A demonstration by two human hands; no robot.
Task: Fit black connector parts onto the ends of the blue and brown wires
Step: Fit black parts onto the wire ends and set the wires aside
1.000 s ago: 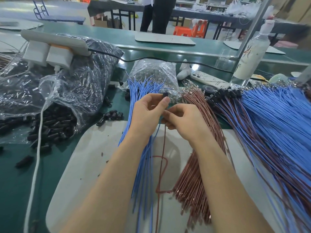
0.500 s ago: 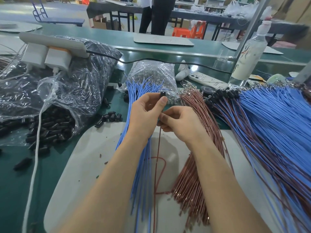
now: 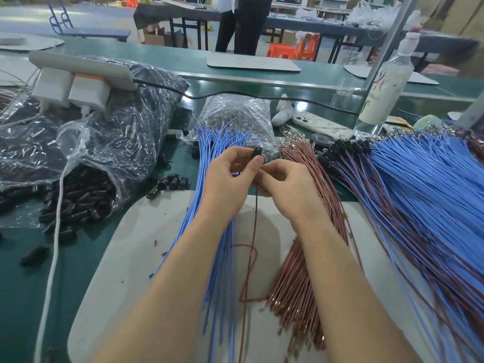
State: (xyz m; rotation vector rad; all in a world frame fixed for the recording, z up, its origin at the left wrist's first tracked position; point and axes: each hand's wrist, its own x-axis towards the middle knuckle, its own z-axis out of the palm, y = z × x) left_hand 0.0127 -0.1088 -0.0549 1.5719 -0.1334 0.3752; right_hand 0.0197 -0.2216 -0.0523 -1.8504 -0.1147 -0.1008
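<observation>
- Black connector (image 3: 256,152) sits at the fingertips of the left hand (image 3: 227,184), above the middle of the white mat (image 3: 136,244) that lies on the green bench (image 3: 26,284).
- The left hand pinches this one connector between thumb and forefinger, with its other fingers curled beneath.
- The right hand (image 3: 285,187) touches the left hand. Its fingers are curled and pinch the top end of a single brown wire (image 3: 255,224) just below the connector. Whether the wire's tip is inside the connector cannot be told.
- That wire hangs down between the two wrists and loops on the mat.
- Two loose bundles lie lengthwise on the mat: blue wires (image 3: 212,142) under the left forearm and brown wires (image 3: 301,284) under the right forearm.
- One large heap of fitted wires (image 3: 419,192), blue and brown together, spreads toward the bench's right edge. Black connectors sit on the heap's far ends.
- Two clear bags stand toward the far side of the bench. The large bag (image 3: 104,142) at the left spills black connectors, and the smaller bag (image 3: 235,113) lies just beyond the hands with small parts inside.
- A cluster of loose connectors (image 3: 170,183) lies by the mat's far left corner, too close together to count.
</observation>
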